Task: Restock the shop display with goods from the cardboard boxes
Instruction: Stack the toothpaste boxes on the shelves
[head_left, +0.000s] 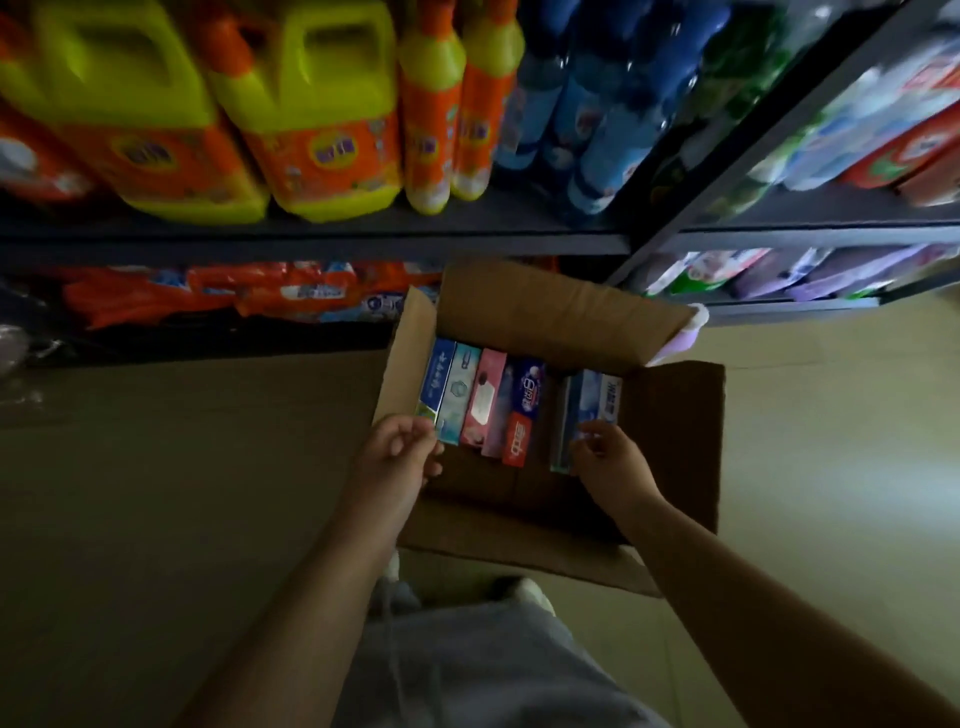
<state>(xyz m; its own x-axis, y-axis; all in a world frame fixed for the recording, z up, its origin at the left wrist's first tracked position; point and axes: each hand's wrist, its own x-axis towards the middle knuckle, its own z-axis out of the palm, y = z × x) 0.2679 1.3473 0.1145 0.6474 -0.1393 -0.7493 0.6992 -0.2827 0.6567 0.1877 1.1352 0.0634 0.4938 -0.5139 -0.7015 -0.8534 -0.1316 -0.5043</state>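
An open cardboard box (670, 441) stands on the floor in front of the shelves. Inside, several toothpaste cartons lie side by side: a blue one (434, 382), a teal one (460, 392), a pink one (485, 400) and a red-and-blue one (524, 410). After a gap comes a blue-and-white carton (597, 397). My left hand (400, 454) curls its fingers and thumb round the near end of the teal carton. At the right, my right hand (610, 465) pinches the near end of the blue-and-white carton. Both cartons still lie in the box.
Dark metal shelves (363, 241) rise behind the box. They carry yellow-and-orange detergent jugs (317, 119), blue bottles (587, 114) and orange refill bags (270, 291) below. A second shelf unit (810, 306) at the right holds packets. Beige floor (171, 493) lies to both sides.
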